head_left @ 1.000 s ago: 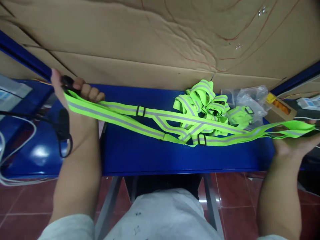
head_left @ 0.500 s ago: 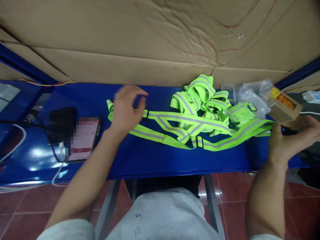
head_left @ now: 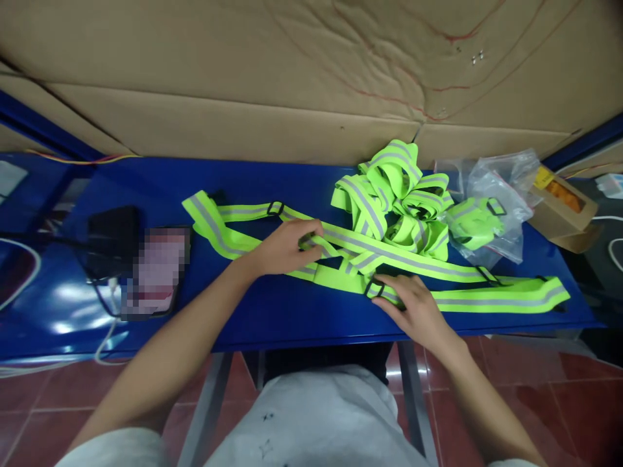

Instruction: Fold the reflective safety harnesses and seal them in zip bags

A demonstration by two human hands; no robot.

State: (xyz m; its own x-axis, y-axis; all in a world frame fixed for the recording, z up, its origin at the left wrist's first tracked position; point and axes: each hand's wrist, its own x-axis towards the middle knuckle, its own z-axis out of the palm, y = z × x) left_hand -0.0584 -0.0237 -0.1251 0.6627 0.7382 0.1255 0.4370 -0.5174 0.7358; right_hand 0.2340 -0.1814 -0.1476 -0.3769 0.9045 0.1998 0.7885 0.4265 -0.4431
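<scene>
Stretched out across the blue table lies a neon-yellow reflective strap harness (head_left: 413, 258) with grey stripes and black buckles. My left hand (head_left: 287, 248) is closed on a short strap near the harness's middle, with the strap pinched between thumb and fingers. Further right, my right hand (head_left: 411, 305) grips the front strap beside a black slider buckle (head_left: 375, 288), thumb below and fingers above. Another slider buckle (head_left: 275, 209) sits on the back strap at the left. Behind the harness is a heap of matching reflective straps (head_left: 389, 194), loosely coiled.
At the right, a clear plastic bag (head_left: 506, 188) lies by a bundled strap (head_left: 474, 220) and an open cardboard box (head_left: 562, 207). A phone (head_left: 158, 269), a black object (head_left: 113, 237) and cables are on the left. A cardboard panel (head_left: 219, 123) rises behind the blue table (head_left: 292, 318).
My left hand has moved right and taken hold of a short strap. My right hand has come inward from the far right onto the front strap, and the harness now lies spread out flatter.
</scene>
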